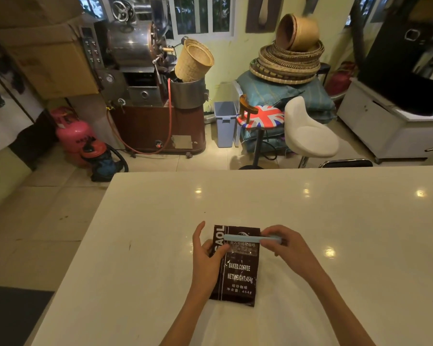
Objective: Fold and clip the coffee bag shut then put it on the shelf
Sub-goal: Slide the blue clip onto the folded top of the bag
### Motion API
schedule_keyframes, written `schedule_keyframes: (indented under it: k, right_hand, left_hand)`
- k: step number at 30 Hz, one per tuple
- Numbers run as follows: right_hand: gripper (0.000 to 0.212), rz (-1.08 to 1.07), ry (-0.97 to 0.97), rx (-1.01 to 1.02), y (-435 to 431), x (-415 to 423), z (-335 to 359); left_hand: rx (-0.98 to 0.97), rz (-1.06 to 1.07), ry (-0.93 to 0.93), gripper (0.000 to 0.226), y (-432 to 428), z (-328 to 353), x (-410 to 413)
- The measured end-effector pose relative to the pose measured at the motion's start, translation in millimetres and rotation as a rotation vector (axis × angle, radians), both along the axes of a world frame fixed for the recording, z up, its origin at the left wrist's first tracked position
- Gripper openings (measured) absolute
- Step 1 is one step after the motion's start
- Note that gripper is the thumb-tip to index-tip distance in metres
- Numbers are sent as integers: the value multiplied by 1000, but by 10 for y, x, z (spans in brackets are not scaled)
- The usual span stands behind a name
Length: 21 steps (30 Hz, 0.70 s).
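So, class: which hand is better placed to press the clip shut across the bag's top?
Right hand: it already holds the blue clip across the coffee bag; the left hand steadies its side.

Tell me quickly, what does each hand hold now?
Left hand: gripping the coffee bag by its left edge.
Right hand: closed on the blue clip.
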State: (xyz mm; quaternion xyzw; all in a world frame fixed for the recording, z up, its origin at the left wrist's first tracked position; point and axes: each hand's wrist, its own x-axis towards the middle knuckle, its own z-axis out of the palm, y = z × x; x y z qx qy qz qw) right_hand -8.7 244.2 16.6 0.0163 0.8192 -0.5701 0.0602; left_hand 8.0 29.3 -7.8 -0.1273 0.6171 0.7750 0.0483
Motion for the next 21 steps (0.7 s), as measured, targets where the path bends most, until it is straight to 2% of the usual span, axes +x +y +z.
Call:
schedule_keyframes:
  k: [5, 8, 17, 21]
  right_hand:
    - [34, -27, -85, -170, -244, -35, -1]
    - [42, -21, -107, -181, -320, -61, -20]
    - [44, -80, -110, -227, -418, -94, -121]
    - [42, -104, -112, -302, -415, -77, -265]
  left_hand:
    - [-15, 4, -46, 91, -21, 35, -7]
    - [-9, 1, -59, 96, -18, 45, -33]
    - [-17, 14, -66, 93, 14, 47, -72]
    - [51, 75, -47, 90, 34, -7, -66]
